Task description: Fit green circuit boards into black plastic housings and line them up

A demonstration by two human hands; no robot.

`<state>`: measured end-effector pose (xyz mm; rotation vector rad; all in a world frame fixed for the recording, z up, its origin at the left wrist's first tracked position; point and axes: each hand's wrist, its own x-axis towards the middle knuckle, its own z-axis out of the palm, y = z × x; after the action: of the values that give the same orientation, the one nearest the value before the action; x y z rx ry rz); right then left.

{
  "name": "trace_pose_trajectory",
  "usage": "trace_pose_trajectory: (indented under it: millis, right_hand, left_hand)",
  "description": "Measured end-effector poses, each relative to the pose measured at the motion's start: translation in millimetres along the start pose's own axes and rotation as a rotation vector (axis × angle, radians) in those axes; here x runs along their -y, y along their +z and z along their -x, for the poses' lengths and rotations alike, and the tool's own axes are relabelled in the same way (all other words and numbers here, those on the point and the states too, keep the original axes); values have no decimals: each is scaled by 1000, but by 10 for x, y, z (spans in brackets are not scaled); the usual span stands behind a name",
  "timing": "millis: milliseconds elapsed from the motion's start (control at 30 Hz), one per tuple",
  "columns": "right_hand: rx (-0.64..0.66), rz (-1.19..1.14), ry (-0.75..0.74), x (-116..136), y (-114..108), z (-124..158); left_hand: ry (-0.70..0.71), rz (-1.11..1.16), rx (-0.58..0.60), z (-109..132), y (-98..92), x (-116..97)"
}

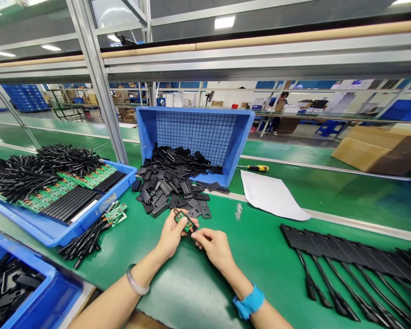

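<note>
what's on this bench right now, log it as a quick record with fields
left hand: holds a small green circuit board
right hand: fingers curled beside the board
wrists: pale bangle on left, blue band on right
nearest heap: black plastic pieces before a tilted blue crate
also: blue tray of green boards, yellow-handled screwdriver, white paper

White ceiling lights (225, 22), aluminium bench frame (96, 68), stacked blue crates (24, 98) beyond.
</note>
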<state>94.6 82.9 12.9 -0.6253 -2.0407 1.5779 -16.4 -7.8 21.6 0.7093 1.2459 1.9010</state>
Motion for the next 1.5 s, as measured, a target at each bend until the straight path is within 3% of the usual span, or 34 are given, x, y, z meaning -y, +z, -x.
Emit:
trace_pose_trajectory:
  millis: [167,400,533,633,733,833,933,1333,1500]
  right_hand:
    - [91,1,66,-1,-17,-22]
    - [-32,182,6,0,25,-23]
    - [61,201,3,-22,15,-35]
    - [2,296,-166,-4,-19,-21]
    - [-101,394,-416,17,-65,-6]
    - [-129,577,-627,0,-110,-10]
    - [-136,749,-727,-33,-140,-25]
    - [-86,668,-714,-54,-142,-35]
    - [-30,753,-714,-57,-176,-59]
  left_hand:
    - [-16,30,-7,30,4,-26]
    - [132,-112,-33,64,27,-14]
    - [59,-118,-32,29,24,-40]
    - [-37,-176,-20,-3,21,-43]
    - [-88,-322,78,-14,3,0]
    - [-91,-517,175,-6,-28,60]
    - [-56,-678,208,3,-55,89]
    - [-41,-878,236,19,-60,47]
    - [-56,-954,270,21,-47,13]
